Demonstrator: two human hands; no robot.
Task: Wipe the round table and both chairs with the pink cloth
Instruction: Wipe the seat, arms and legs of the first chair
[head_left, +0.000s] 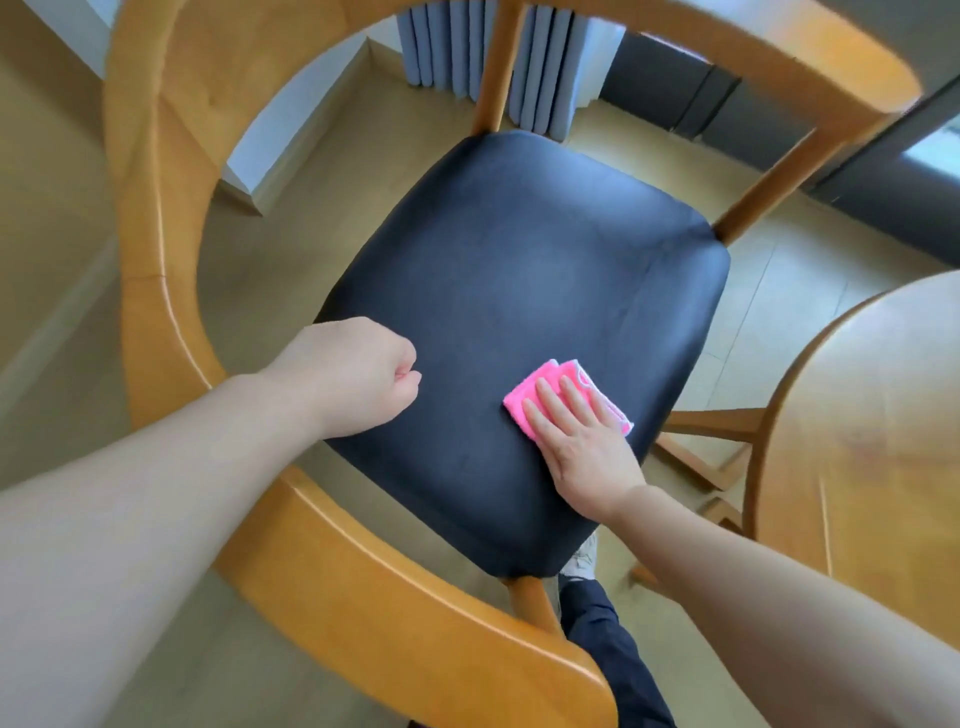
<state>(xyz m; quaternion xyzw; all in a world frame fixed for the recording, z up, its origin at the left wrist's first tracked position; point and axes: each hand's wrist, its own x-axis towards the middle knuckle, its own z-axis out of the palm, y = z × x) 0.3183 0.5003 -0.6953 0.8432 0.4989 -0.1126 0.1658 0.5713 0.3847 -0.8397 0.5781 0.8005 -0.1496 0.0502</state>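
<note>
A: Where's the cloth (545, 389)?
B: On the chair (171, 291) seat (519, 291), at five o'clock, under the flat right hand (582, 441).
A: The left hand (353, 374)?
B: A fist at eight o'clock. Table (872, 441) at three.

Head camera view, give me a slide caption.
Right hand presses folded pink cloth onto wooden chair's black padded seat.

Soft, even daylight lit the scene; a pale sheen sat on the black seat (519, 291). Wide-angle bending curved the chair frame (156, 218), whose upper edge was blurred.
</note>
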